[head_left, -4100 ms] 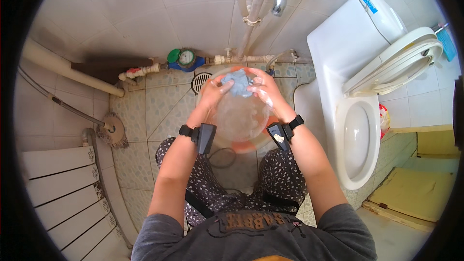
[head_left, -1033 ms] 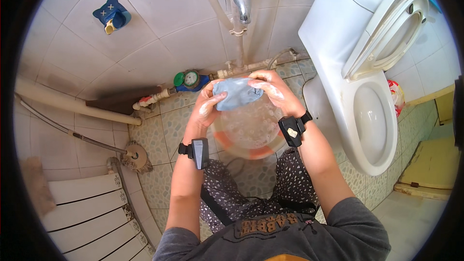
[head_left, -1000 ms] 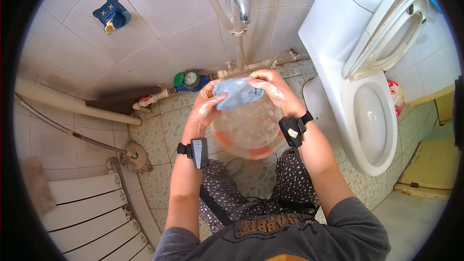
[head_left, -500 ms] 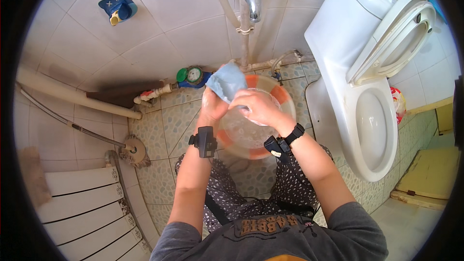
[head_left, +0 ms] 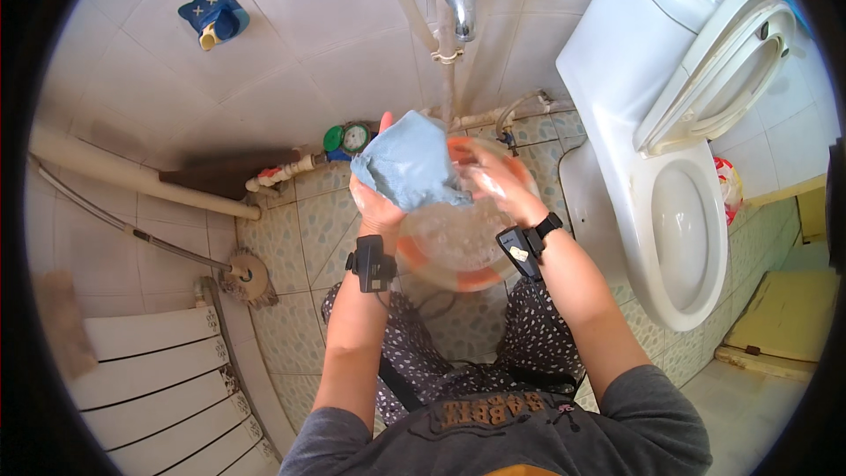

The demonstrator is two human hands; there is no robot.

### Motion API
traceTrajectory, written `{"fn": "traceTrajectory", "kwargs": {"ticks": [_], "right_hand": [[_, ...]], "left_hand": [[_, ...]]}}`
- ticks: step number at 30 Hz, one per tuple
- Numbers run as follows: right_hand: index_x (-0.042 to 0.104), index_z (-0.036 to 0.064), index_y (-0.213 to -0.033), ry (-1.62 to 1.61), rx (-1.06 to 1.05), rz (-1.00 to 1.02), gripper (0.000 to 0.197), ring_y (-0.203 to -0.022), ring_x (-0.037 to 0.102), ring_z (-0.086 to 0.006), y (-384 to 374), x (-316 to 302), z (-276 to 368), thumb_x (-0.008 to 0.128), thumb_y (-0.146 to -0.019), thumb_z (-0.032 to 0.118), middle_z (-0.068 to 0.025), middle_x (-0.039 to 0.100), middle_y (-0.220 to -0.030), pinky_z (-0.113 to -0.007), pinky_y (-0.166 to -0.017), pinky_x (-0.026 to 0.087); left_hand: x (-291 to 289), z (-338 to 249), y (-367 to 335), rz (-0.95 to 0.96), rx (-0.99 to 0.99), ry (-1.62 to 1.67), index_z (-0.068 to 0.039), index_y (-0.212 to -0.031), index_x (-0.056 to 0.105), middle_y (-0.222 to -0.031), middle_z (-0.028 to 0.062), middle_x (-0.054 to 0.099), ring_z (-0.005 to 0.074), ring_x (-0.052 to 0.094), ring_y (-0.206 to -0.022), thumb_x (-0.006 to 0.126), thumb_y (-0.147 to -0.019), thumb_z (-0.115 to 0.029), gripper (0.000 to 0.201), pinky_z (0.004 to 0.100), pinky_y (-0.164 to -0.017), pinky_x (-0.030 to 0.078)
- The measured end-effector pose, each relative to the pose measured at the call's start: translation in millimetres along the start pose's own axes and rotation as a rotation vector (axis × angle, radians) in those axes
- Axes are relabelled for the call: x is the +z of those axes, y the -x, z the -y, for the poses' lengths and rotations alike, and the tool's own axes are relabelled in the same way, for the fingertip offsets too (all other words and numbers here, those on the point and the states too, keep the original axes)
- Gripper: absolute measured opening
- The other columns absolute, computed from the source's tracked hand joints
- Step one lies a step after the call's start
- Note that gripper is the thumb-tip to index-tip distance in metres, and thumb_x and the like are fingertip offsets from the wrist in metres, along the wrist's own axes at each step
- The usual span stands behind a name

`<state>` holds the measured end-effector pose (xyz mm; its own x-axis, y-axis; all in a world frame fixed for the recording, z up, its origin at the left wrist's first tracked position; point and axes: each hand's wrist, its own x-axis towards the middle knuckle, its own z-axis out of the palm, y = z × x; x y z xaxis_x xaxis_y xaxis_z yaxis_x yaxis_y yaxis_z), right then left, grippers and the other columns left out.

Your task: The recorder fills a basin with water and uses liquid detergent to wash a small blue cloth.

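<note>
A light blue wet cloth (head_left: pixel 407 161) is spread out over my left hand (head_left: pixel 377 205), which holds it from beneath. The thumb side shows below the cloth and a fingertip pokes out above it; the other left fingers are hidden. My right hand (head_left: pixel 500 187) is beside the cloth's right edge, its fingers apart and slightly blurred, with white suds on the skin. Whether it touches the cloth's lower right corner is hard to tell. Under both hands stands an orange and white round basin (head_left: pixel 474 280) with foamy water (head_left: pixel 454 234) in it.
A metal tap (head_left: pixel 460 0) hangs on the wall above the basin. A water meter (head_left: pixel 355 137) and pipes run along the wall's foot. The white toilet (head_left: pixel 608 137) stands to the right, its lid raised. A shower hose (head_left: pixel 132 230) lies at left by a floor drain cover (head_left: pixel 249 275).
The cloth, bunched between both hands before, is now opened out over my left hand. My right hand has let go and moved right, its fingers spreading.
</note>
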<state>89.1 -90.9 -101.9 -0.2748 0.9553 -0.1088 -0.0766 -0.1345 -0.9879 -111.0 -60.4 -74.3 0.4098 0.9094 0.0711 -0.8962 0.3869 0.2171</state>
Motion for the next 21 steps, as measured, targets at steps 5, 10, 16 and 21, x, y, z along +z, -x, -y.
{"fn": "traceTrajectory", "kwargs": {"ticks": [5,10,16,21], "right_hand": [[0.036,0.0083,-0.126,-0.119,-0.173,0.267,0.047,-0.107,0.049,-0.0247,-5.4,21.8,11.1,0.049,-0.087,0.030,-0.0089,0.045,-0.120,-0.043,-0.080,0.046],[0.044,0.0020,-0.114,-0.351,-0.296,-0.068,0.034,-0.104,0.047,-0.0163,-17.3,14.7,30.4,0.044,-0.080,0.001,-0.0068,0.048,-0.110,-0.030,-0.088,0.037],[0.043,0.0031,-0.117,-0.159,-0.386,-0.236,0.047,-0.105,0.043,-0.0140,-19.5,6.4,28.1,0.040,-0.073,-0.013,-0.0083,0.047,-0.113,-0.026,-0.089,0.032],[0.049,0.0029,-0.113,0.136,-0.393,-0.431,0.040,-0.094,0.052,-0.0154,-22.1,0.5,20.4,0.045,-0.076,-0.011,-0.0096,0.055,-0.103,-0.025,-0.078,0.040]], "left_hand": [[4.1,-2.5,-1.2,0.003,-0.033,0.088,-0.009,-0.136,0.024,-0.134,0.0149,0.034,0.0340,0.034,-0.121,0.035,-0.084,-0.034,0.058,0.0513,-0.099,0.027],[-23.9,-16.8,14.3,0.007,0.056,-0.155,-0.008,-0.135,0.026,-0.134,0.0137,0.033,0.0327,0.034,-0.121,0.045,-0.073,-0.030,0.068,0.0491,-0.101,0.024],[-51.6,-30.8,31.3,-0.068,-0.005,-0.105,-0.006,-0.130,0.036,-0.126,0.0117,0.045,0.0308,0.040,-0.117,0.050,-0.074,-0.027,0.062,0.0460,-0.100,0.026],[-41.6,-22.7,18.6,-0.240,0.065,-0.326,-0.003,-0.127,0.038,-0.116,0.0113,0.052,0.0220,0.047,-0.109,0.054,-0.083,-0.021,0.050,0.0361,-0.094,0.036]]}}
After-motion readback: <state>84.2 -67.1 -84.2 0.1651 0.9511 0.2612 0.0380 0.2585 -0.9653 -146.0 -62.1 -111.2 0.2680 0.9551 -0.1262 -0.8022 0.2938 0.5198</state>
